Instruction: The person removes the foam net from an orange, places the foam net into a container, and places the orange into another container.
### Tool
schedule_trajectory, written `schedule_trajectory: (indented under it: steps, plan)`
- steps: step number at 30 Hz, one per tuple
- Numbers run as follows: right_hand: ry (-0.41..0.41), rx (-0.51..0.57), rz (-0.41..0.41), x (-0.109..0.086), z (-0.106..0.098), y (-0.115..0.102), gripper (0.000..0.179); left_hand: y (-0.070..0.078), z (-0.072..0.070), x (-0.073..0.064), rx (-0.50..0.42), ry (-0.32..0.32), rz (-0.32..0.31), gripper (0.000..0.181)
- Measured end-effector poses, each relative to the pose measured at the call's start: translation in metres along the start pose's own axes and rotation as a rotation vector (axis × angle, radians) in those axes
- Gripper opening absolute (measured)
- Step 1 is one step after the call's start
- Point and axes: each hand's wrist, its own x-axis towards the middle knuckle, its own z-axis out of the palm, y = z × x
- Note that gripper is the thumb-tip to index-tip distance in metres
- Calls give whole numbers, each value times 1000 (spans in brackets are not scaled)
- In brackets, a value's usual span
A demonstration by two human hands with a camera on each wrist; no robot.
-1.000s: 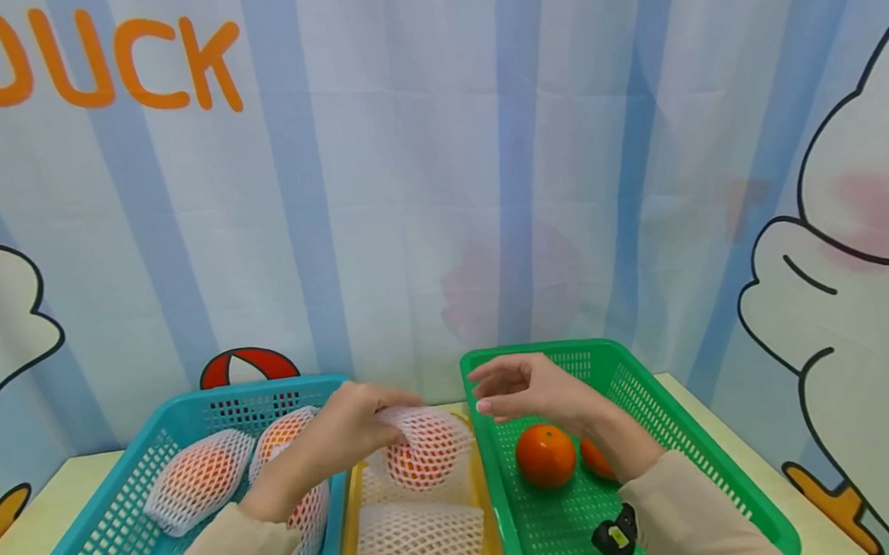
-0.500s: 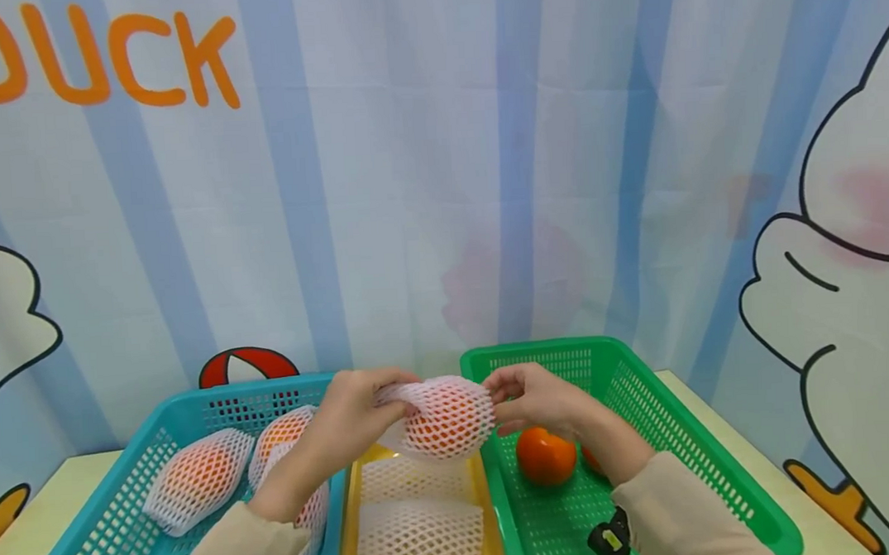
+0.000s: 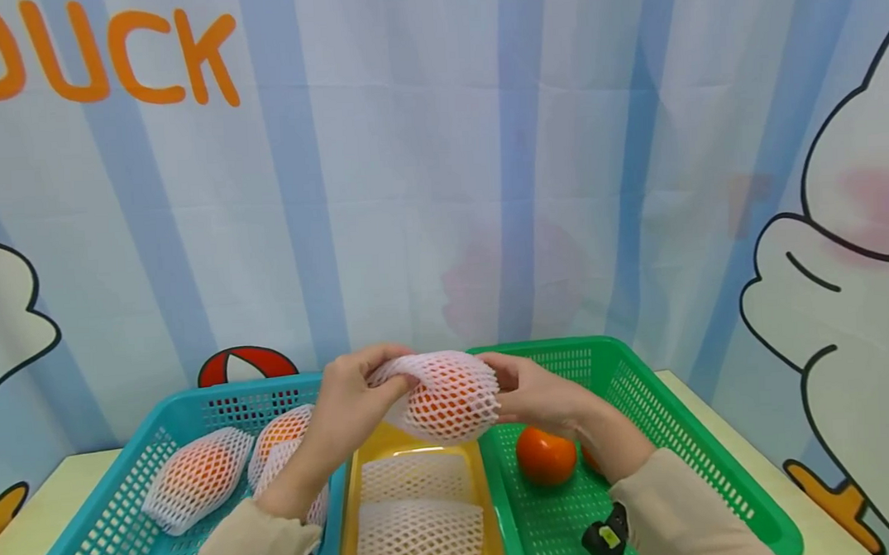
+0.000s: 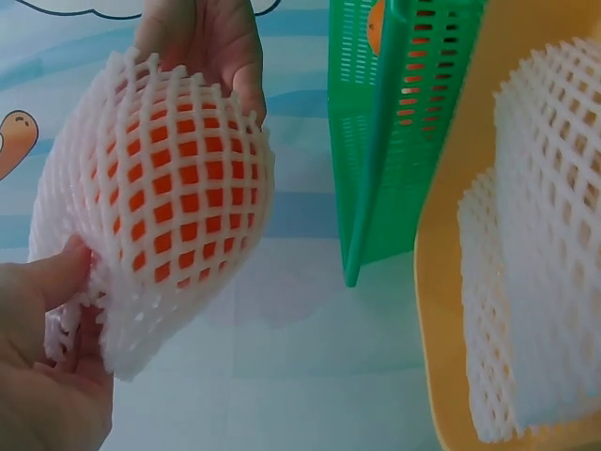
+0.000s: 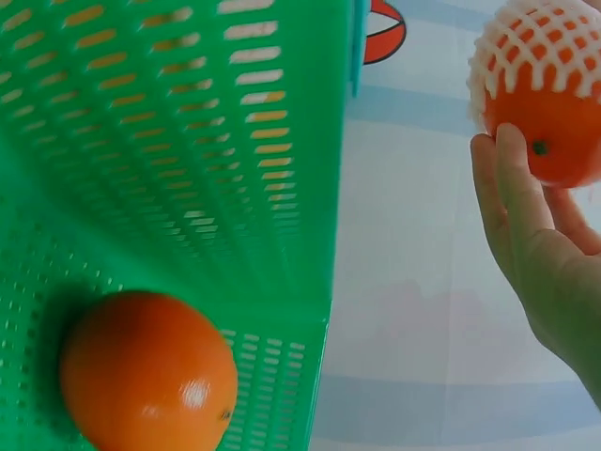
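My left hand (image 3: 353,397) pinches the gathered end of a white foam fruit net (image 4: 141,301), thumb on the near side. Inside the net sits an orange (image 5: 554,141), held up above the yellow tray. Its stem end shows bare past the net's open rim in the right wrist view. My right hand (image 5: 545,244) touches that bare end, fingers fairly straight with the tips against the peel. In the head view the right hand (image 3: 539,389) is at the net's right end, over the green basket's edge.
A blue basket (image 3: 111,499) at left holds several netted oranges (image 3: 200,478). The yellow tray (image 3: 492,524) in the middle holds flat foam nets (image 3: 418,535). In the green basket (image 3: 721,464) at right lie bare oranges (image 3: 545,455). A printed curtain (image 3: 411,188) hangs behind.
My left hand has raised the netted orange up and slightly right from over the tray. The right hand has come down from above the green basket to meet the orange's right end.
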Motion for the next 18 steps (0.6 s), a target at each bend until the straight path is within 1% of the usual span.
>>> schedule_trajectory:
  steps: [4,8,13,18]
  plan:
    - [5,24,-14,1,5,-4,69,4,3,0,-90,-1,-16,15]
    - [39,24,-3,1,9,-8,73,6,5,0,-123,-24,-7,15]
    - [89,-42,-4,-2,6,-10,69,3,2,-1,-63,-47,-9,14]
    - [84,-77,3,-6,-1,-10,67,-6,-3,-2,17,-121,-5,17]
